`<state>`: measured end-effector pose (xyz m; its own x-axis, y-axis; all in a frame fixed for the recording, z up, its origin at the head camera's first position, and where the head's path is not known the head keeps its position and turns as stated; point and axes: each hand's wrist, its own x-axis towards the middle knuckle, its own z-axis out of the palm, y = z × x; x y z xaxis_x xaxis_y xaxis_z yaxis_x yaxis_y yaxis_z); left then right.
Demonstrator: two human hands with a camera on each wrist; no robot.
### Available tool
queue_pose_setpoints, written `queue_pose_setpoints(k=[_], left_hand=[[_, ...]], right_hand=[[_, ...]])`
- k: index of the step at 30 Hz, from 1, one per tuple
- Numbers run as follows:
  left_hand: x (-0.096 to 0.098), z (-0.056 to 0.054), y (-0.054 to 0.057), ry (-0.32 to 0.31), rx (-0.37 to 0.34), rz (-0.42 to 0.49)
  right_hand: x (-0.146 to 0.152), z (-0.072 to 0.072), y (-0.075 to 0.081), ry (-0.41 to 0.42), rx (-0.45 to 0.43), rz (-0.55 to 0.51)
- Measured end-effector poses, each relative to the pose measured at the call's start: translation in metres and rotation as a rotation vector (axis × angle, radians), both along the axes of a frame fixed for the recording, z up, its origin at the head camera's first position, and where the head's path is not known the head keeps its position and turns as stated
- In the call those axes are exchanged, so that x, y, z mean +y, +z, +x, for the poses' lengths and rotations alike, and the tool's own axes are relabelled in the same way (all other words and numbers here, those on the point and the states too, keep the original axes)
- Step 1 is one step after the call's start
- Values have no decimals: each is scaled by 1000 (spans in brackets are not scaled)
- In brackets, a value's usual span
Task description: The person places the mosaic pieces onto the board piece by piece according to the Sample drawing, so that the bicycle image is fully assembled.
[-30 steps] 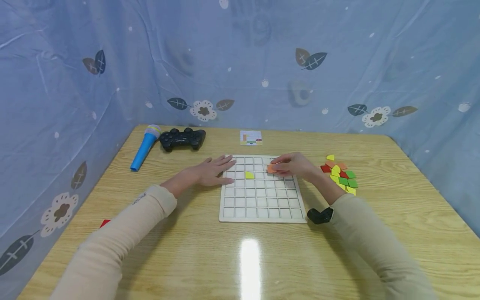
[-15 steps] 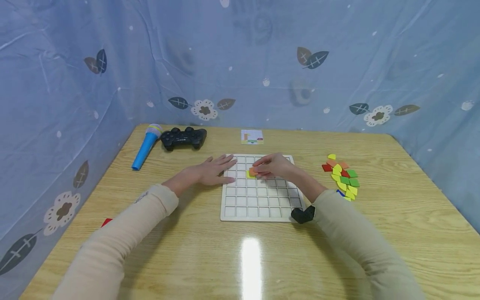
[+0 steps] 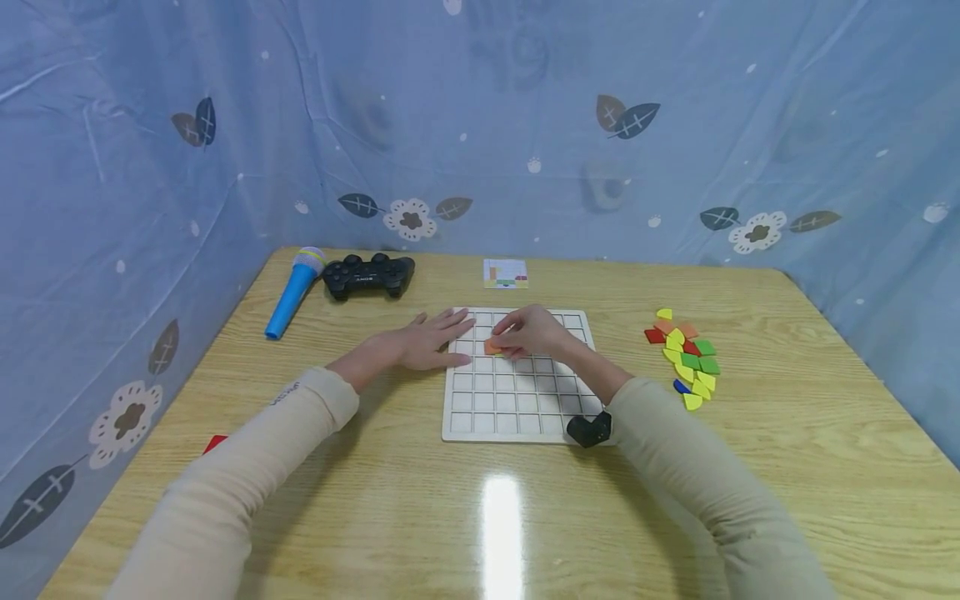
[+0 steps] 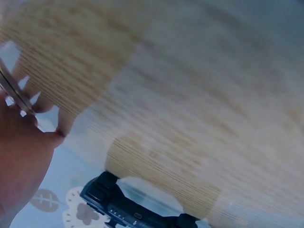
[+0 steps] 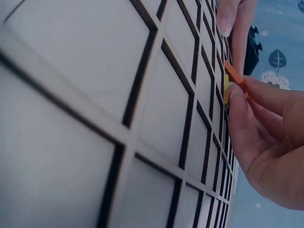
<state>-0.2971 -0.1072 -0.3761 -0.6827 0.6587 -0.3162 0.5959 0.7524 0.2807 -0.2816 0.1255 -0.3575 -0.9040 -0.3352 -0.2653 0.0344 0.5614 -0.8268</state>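
Observation:
My right hand pinches an orange tile between thumb and fingertips, over the upper left part of a white grid board. In the right wrist view the orange tile is tilted, close against a yellow tile on the board. From above, the orange tile and fingers cover nearly all of the yellow one. With its fingers spread, my left hand rests on the board's left edge and holds nothing.
Several yellow, green, red and orange tiles lie loose to the right, with a blue piece. A small pattern card is behind the board. Back left are a black game controller and a blue toy microphone.
My right hand has moved left across the board with the orange tile, which now covers the yellow tile that was in plain sight. My left hand has stayed in place.

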Motion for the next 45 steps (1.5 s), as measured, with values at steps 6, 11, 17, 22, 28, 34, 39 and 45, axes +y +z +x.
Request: queue_pose_setpoints(k=[6,11,17,22,28,34,39,45], left_hand=[[1,0,1,-1,-3,-1],[1,0,0,-7,7,-2],[1,0,-1,-11,15,4],[2,0,-1,-15,14,7],[2,1,0,-4,20,-2],[1,2,0,-11,27,7],[1,2,2,-21,28,-3],[0,2,1,-23,25,4]], right_hand=[[-1,2,0,26,58,33],[-4,3,-1,28,75,42],[-8,2,1,20,42,61],[-4,-1,2,34,-19,15],[16,-8,1,116,-128,-115],[49,-10,0,148,-191,-234],[83,-10,-1,123,-180,-288],[120,-9,2,52,-196,-350]])
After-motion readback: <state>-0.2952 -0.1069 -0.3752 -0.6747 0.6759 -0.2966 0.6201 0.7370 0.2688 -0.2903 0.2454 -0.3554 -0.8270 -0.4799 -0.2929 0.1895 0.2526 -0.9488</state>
